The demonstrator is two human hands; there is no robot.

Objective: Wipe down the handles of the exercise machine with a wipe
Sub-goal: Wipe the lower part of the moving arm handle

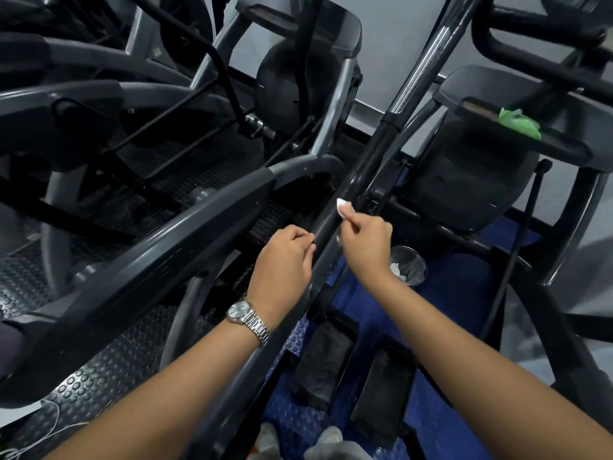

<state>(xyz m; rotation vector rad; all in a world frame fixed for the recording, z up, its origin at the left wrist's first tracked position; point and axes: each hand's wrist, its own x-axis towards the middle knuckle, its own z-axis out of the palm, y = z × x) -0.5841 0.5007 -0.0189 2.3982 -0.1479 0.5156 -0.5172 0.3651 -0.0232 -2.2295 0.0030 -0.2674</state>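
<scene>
Looking through the head view, I see the white wipe (pixel 341 207) pressed on the side of the long black handle (pixel 374 154) of the exercise machine (pixel 471 180), about at the middle of the bar. The right hand (pixel 365 244) pinches it between thumb and fingertips, so its grip is closed on the wipe, and only a small corner of the wipe shows. The left hand (pixel 285 257) is just below on the same handle with its fingers curled on the bar, so its grip is clamped on the handle and, I judge, steadies it.

Several things can go wrong from here. The wipe is small and held only by a pinch. If the hand slides with too much pressure, the wipe can roll up or slip out and fall to the blue floor mat (pixel 457 293) beside the pedals (pixel 326 356). It touches only one side of the round bar, so the far side can be left dirty unless the hand wraps it around. The handle looks to me like a swinging arm, and if the left hand loosens, the push of wiping may move it away. The shiny upper part is far from both hands and may be missed. A wastebasket (pixel 409 265) stands near, below the right wrist, and a green cloth (pixel 519 122) lies well apart.
</scene>
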